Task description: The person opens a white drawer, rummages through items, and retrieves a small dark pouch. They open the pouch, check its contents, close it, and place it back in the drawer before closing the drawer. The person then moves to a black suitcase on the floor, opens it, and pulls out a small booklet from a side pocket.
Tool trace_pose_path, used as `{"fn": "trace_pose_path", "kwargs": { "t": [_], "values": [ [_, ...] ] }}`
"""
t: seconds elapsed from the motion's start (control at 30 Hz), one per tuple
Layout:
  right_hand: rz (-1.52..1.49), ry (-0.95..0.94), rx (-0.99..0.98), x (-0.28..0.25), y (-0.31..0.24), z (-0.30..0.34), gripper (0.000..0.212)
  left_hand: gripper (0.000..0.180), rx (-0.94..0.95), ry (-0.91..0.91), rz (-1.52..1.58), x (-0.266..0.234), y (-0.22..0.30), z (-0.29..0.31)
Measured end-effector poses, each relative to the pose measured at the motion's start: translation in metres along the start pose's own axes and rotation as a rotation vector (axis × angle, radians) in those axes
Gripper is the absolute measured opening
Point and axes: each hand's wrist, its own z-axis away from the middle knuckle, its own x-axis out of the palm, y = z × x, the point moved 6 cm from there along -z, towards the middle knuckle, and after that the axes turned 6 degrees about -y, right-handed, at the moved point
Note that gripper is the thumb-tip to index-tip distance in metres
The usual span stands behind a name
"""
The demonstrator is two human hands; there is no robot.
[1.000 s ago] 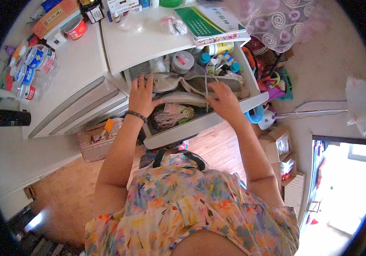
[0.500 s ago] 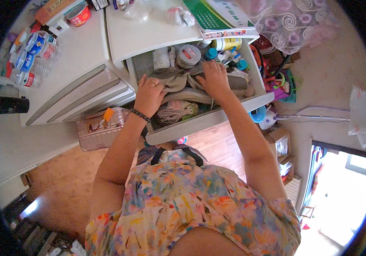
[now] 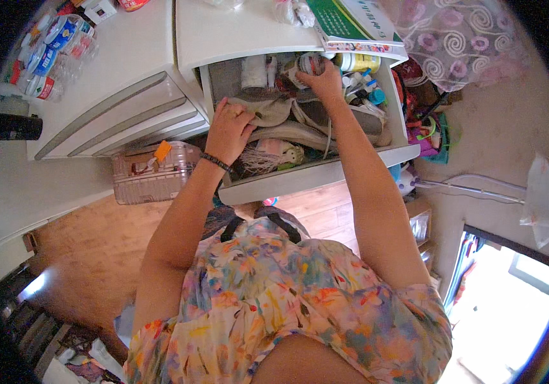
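Reaching into the drawer (image 3: pixel 326 171) at upper centre, with right grip (image 3: pixel 326 84) curled around a tub (image 3: pixel 312 63) close to the edge of the tabletop (image 3: pixel 249 29), with left grip (image 3: pixel 226 133) half-bent on grey cloth (image 3: pixel 272 114); cannot tell whether pinching it. Tight beside the tub, crowded right by bottles (image 3: pixel 361 62); roomier toward the drawer's upper-left corner.

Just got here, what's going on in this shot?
A person has both hands inside an open, cluttered drawer. The right hand is at a round tub toward the back; whether it has a firm grip can't be told. The left hand is at the edge of a beige cloth item. A white cylindrical item stands to the left of the tub, and a green-and-white book lies on the cabinet top above.
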Motion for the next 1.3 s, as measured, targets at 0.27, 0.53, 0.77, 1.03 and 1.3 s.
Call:
{"fn": "trace_pose_path", "kwargs": {
  "t": [0.27, 0.53, 0.77, 1.03, 1.3],
  "values": [
    [0.199, 0.138, -0.053, 0.019, -0.028, 0.005, 0.094, 0.019, -0.019, -0.016, -0.014, -0.003, 0.005, -0.004],
    [0.129, -0.116, -0.108, 0.038, -0.028, -0.001, 0.094, 0.021, -0.026, -0.027, 0.016, -0.004, 0.004, -0.004],
    [0.638, -0.182, -0.308, -0.02, -0.008, 0.059, 0.053, 0.024, -0.029, 0.008, 0.045, -0.001, -0.001, -0.003],
    [0.663, -0.258, -0.237, -0.054, 0.004, 0.112, 0.055, 0.027, -0.016, 0.034, 0.034, -0.003, 0.0, -0.002],
    [0.744, -0.17, -0.187, -0.063, -0.003, 0.118, 0.046, 0.034, -0.032, 0.043, 0.017, -0.008, 0.005, -0.005]
  ]
}}
